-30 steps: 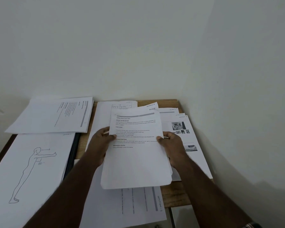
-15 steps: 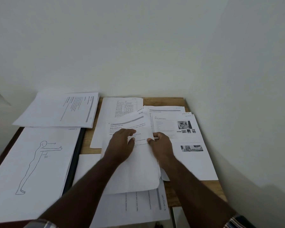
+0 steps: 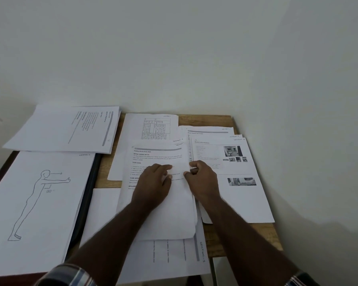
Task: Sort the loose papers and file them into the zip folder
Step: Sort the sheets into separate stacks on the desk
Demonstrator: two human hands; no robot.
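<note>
A stack of printed text pages (image 3: 170,213) lies in the middle of the wooden table (image 3: 205,119). My left hand (image 3: 153,184) presses flat on its upper half. At the stack's right edge my right hand (image 3: 205,180) has its fingers curled and pinches the edge of the pages. A dark flat folder (image 3: 89,195), probably the zip folder, shows only as a black strip under a sheet with a drawn standing figure (image 3: 39,203) on the left.
Other paper piles surround the stack: a pile with small photos (image 3: 236,195) on the right, a sheet with a printed grid (image 3: 151,126) behind, a rotated text sheet (image 3: 66,129) at back left, a lined sheet (image 3: 170,256) underneath in front. White walls close the back and right.
The stack, held up in both hands a second ago, has come down onto the table. My left hand moved from its edge onto its face; my right hand stays at the right edge.
</note>
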